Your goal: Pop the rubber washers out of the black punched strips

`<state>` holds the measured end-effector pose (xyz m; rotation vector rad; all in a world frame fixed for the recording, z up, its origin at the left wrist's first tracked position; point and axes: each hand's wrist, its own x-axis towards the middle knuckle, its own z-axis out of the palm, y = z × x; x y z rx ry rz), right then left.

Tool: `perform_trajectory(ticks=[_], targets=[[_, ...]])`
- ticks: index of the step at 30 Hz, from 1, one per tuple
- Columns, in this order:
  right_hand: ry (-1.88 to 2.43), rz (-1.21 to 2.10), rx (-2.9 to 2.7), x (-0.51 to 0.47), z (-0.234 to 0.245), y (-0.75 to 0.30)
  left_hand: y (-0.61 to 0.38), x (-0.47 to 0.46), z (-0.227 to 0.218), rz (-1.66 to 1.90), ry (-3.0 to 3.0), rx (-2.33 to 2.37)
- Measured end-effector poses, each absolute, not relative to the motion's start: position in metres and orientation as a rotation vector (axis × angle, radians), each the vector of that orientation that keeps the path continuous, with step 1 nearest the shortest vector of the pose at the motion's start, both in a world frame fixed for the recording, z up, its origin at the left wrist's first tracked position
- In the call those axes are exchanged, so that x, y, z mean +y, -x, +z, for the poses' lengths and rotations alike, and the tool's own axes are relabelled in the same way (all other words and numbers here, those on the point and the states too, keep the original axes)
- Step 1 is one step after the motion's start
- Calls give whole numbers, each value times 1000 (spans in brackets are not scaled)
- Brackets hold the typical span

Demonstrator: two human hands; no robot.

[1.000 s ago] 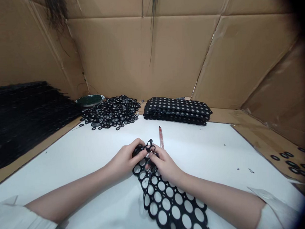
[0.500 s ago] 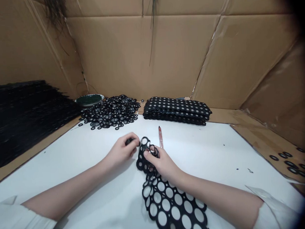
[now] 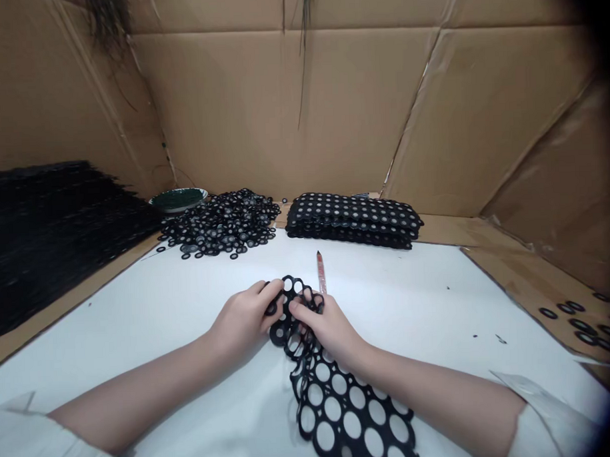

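A black rubber sheet (image 3: 341, 407) full of round holes lies on the white table top (image 3: 412, 305), running from the near edge up to my hands. My left hand (image 3: 245, 317) pinches the sheet's far end from the left, fingers closed on its rim. My right hand (image 3: 324, 328) grips the same end from the right, fingers curled into the holes. A thin red-and-white pen (image 3: 321, 273) lies just beyond my right hand.
A heap of small black rings (image 3: 219, 225) sits at the back left, with a green dish (image 3: 178, 199) behind it. A stack of perforated black sheets (image 3: 352, 220) lies at the back centre. More black material (image 3: 49, 231) is piled at left. Loose rings (image 3: 581, 319) lie on cardboard at right.
My left hand pulled away to the left with a small black piece, then came back to the sheet's far end. The sheet shifted slightly under my right hand.
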<state>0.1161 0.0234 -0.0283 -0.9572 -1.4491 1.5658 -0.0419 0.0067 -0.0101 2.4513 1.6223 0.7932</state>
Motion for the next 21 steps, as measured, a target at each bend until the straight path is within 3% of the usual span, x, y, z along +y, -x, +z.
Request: perform_trajectory(ticks=[8, 14, 17, 21], targets=[[831, 1580, -1495, 24, -35, -116, 33, 5, 5, 749, -1999, 1426], [858, 1591, -1419, 24, -37, -115, 51, 23, 9, 1137, -1814, 1582], [889, 1583, -1408, 24, -36, -114, 55, 20, 15, 1284, -1908, 1749], [854, 1596, -1462, 23, -30, -113, 50, 8, 8, 1078, -2357, 1675]])
